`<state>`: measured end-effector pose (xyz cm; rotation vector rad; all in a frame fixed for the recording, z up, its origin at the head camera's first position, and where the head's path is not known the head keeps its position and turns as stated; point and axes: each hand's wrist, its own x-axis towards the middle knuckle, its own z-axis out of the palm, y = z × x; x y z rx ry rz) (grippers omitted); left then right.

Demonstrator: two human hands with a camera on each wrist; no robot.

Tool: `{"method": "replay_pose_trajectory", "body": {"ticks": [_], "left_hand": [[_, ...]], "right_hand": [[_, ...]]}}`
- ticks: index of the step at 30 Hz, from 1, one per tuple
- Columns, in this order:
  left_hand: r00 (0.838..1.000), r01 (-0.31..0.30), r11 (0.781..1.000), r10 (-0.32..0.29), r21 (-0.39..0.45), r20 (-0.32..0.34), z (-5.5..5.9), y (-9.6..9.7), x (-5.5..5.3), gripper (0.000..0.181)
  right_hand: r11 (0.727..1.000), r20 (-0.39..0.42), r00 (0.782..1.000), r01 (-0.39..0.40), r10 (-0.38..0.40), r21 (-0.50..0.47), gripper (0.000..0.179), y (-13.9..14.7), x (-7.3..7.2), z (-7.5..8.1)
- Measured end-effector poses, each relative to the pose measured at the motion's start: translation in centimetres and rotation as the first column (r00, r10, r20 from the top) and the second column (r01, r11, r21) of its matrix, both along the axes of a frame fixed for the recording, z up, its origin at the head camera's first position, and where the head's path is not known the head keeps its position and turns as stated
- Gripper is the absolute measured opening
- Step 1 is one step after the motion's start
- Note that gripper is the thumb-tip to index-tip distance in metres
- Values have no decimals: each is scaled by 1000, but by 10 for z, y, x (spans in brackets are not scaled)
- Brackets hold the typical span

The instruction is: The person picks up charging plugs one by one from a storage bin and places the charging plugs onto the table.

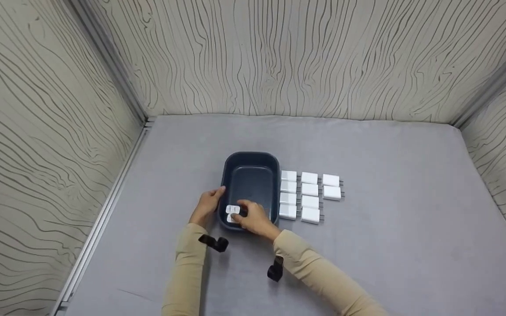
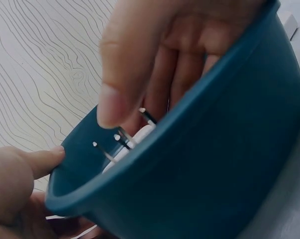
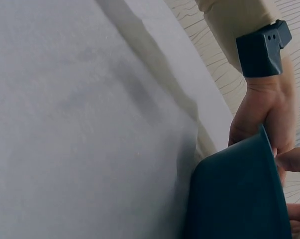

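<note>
A dark blue plastic bin (image 1: 255, 159) stands on the cloth-covered table. My left hand (image 1: 209, 202) grips its left side, the thumb at the rim (image 2: 65, 204) and the fingers around the outside. Inside the near left corner, two white plug chargers (image 1: 233, 209) lie side by side with metal prongs (image 2: 122, 140) pointing up. My right hand (image 1: 255, 218) reaches into the bin and pinches the nearer charger between thumb and fingers. In the right wrist view the bin's wall (image 3: 234, 194) hides the chargers.
Right of the bin, several white plug chargers (image 1: 310, 189) lie in columns, prongs to the right; the nearest column (image 1: 288, 199) sits close against the bin wall. Patterned panels (image 1: 270, 57) enclose the table at back and sides. A black camera (image 1: 220, 244) is strapped to each wrist.
</note>
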<state>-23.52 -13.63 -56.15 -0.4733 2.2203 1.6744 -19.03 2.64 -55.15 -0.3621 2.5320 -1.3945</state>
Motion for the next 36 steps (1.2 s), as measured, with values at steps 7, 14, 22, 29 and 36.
{"method": "replay_pose_trajectory", "body": {"ticks": [7,14,22,29,36], "left_hand": [[1000,6,999,-5,38,-22,0,0,-1,54],[1000,-16,999,15,47,7,-1,1,-2,56],[1000,-22,998,22,51,-10,-3,1,-2,55],[1000,-9,1000,9,26,-2,-1,0,-1,57],[1000,-3,1000,3,25,-7,0,1,0,54]], "right_hand": [[998,-24,997,-67,67,6,47,1,-4,-1],[995,-12,996,-90,91,45,45,-1,-7,-1],[993,-12,996,-83,85,82,38,-3,-5,-1],[988,-27,994,-101,105,113,32,-3,-4,3],[980,-62,987,-141,151,138,38,-3,-4,5]]}}
